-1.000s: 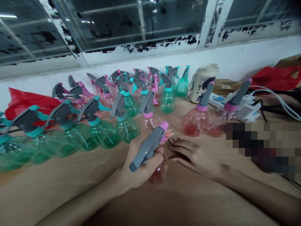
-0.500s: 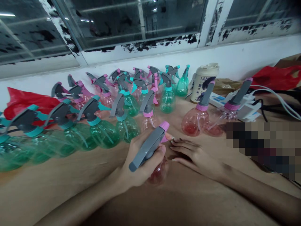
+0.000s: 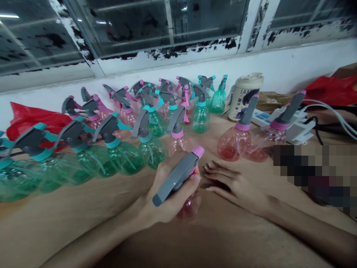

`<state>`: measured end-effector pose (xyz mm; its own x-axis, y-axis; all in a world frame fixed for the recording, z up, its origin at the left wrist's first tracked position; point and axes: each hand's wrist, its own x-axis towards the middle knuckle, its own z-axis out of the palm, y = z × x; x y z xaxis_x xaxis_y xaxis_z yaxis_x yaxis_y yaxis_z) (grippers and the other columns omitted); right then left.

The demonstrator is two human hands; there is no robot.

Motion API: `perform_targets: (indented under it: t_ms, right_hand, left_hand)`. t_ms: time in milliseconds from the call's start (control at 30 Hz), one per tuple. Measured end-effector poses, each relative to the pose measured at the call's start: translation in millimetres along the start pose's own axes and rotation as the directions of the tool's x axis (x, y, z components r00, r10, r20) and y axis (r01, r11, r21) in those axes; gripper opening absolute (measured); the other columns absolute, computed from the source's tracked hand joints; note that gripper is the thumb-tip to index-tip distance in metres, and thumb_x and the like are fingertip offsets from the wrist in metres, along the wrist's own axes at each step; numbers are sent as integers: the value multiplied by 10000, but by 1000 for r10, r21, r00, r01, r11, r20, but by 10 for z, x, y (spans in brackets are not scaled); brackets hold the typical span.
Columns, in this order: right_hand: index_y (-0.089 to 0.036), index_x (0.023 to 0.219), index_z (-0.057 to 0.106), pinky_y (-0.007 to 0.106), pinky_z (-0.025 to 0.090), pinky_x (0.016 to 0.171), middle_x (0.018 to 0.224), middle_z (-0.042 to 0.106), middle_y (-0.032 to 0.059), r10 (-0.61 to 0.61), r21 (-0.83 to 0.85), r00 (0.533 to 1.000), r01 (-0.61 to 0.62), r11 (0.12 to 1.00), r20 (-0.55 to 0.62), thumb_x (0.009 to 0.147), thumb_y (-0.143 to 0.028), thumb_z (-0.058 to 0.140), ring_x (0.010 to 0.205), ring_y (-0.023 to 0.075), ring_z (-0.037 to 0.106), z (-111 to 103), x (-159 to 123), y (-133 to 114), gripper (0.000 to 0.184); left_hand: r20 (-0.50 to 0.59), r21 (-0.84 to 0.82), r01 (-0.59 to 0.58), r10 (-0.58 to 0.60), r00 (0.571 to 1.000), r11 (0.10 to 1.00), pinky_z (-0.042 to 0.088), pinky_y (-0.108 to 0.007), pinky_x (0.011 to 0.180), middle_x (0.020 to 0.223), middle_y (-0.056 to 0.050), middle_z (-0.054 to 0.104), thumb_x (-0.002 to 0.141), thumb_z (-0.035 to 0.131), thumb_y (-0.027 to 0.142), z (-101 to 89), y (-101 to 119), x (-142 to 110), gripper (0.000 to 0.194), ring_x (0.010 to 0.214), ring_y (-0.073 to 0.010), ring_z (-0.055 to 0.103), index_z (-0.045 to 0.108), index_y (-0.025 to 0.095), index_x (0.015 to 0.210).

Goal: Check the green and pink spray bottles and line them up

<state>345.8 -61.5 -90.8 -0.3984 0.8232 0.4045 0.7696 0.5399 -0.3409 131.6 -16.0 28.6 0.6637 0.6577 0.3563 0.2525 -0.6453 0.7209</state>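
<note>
My left hand (image 3: pixel 170 197) is wrapped round the neck and trigger of a pink spray bottle (image 3: pixel 191 204) with a grey head and a pink nozzle. The nozzle points away to the right, and the fingers hide most of the trigger. Just right of the bottle, my right hand (image 3: pixel 231 182) rests palm down on the tabletop (image 3: pixel 223 234), fingers stretched out and holding nothing. Beyond it stand two pink spray bottles, the nearer one (image 3: pixel 234 143) beside another (image 3: pixel 258 149). Behind my left hand is a further pink spray bottle (image 3: pixel 178 143).
Green spray bottles (image 3: pixel 124 158) line the left side, with several pink and green ones behind. A paper coffee cup (image 3: pixel 244 96) stands near the wall. Power strips and adapters (image 3: pixel 299 132) with cables lie at the right. Red plastic bags (image 3: pixel 36 121) sit at both sides.
My left fingers have drawn in at the trigger, and the bottle's nozzle has swung slightly to the right. My right hand stays flat on the table; the view has shifted a little.
</note>
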Motion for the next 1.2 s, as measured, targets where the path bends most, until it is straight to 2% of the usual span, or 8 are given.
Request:
perform_targets:
  t_ms: [100,233,333,467,600,800,1000,1200]
  right_hand:
    - [-218,1177,563,469,354,1057,1203,619,45,4,2,1000,-4,1000,14,887,-340,503,1208,215,485,-4,0,4,321]
    - [-220,1180,564,467,366,1047,1177,635,52,0,27,1000,0,1000,-1,872,-344,529,1168,209,524,-4,2,1,334]
    - [-224,1157,582,473,378,1032,1172,637,59,-6,41,1000,7,999,-14,872,-340,529,1168,214,523,-1,3,-6,312]
    - [-227,1183,561,481,375,1031,1180,632,61,-3,52,1000,4,999,-10,881,-336,515,1168,213,524,2,1,-1,324]
    - [-228,1157,576,483,355,1046,1218,610,54,-20,7,999,20,1000,26,894,-331,494,1194,209,500,9,-6,17,295]
    - [-217,1195,556,462,380,1036,1245,591,55,-52,-41,998,53,998,34,887,-336,504,1209,213,484,37,-25,38,334]
    - [-208,1199,553,446,406,1021,1258,581,53,-52,-57,997,55,997,51,892,-344,496,1213,209,479,46,-39,50,341]
    - [-209,1192,560,445,403,1022,1255,583,54,-52,-70,997,57,996,62,896,-348,488,1216,210,475,29,-30,34,335]
  left_hand:
    - [-11,-16,-22,22,1000,1000,500,-317,721,786,-21,620,780,454,195,3,-11,-2,115,733,-175,586,561,229,755]
    - [-36,-13,15,-15,999,1000,513,-347,751,865,-23,660,748,463,205,32,-51,12,208,780,-197,600,601,260,895]
    - [-65,25,10,-8,998,1000,515,-342,725,790,-21,645,742,472,184,57,-75,19,185,729,-189,599,614,231,851]
    - [-83,20,-53,54,995,998,512,-315,698,872,-29,652,719,490,149,72,-50,13,170,764,-183,599,611,215,819]
    - [-132,35,39,-34,991,999,506,-321,698,735,-9,613,733,482,155,81,-10,-3,132,687,-172,578,595,219,755]
    - [-76,-5,6,-7,997,1000,518,-317,688,840,-14,660,752,488,177,57,-61,-8,225,693,-171,591,603,257,929]
    - [-50,-24,-35,34,998,999,508,-293,722,808,-5,628,784,486,154,38,-59,-1,132,734,-156,594,570,230,852]
    - [-56,-66,-7,3,998,998,497,-280,690,774,5,605,793,507,163,36,-44,0,76,697,-145,596,559,216,811]
